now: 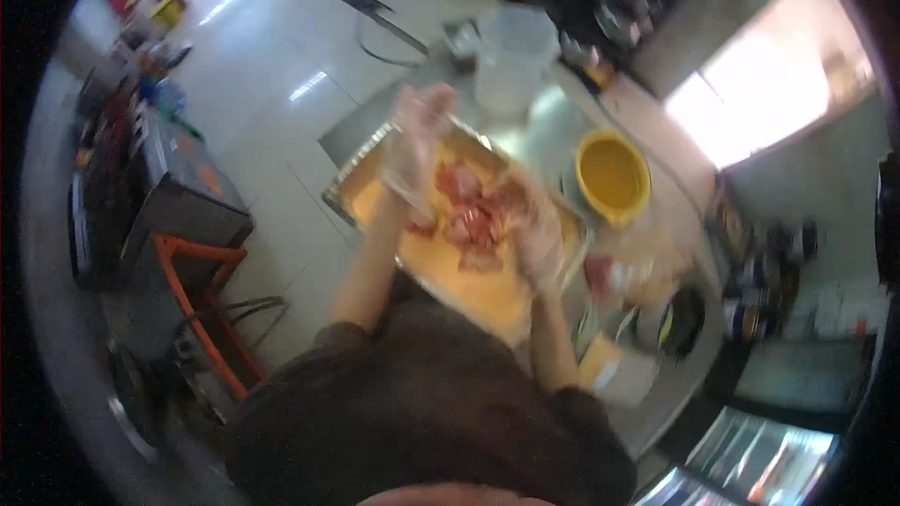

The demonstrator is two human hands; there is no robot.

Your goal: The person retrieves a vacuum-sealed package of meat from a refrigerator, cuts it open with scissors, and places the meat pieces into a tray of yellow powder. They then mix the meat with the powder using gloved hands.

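Several pieces of raw red meat [478, 225] lie in the middle of a shallow metal tray [436, 260] with a yellow-orange bottom. My left hand [418, 147], in a clear plastic glove, is over the left part of the tray. Its blurred fingers point toward the far edge, apart, and I see nothing in them. On the right side, my right hand [540, 242], also in a clear glove, is beside the meat with its fingertips at the rightmost piece. Blur hides whether it grips that piece or only touches it.
A yellow bowl [613, 179] stands right of the tray on the metal table [555, 116]. Behind the tray is a translucent plastic container [513, 56]. A red-and-white package [612, 277] lies near my right forearm. An orange metal frame [190, 295] stands on the floor at left.
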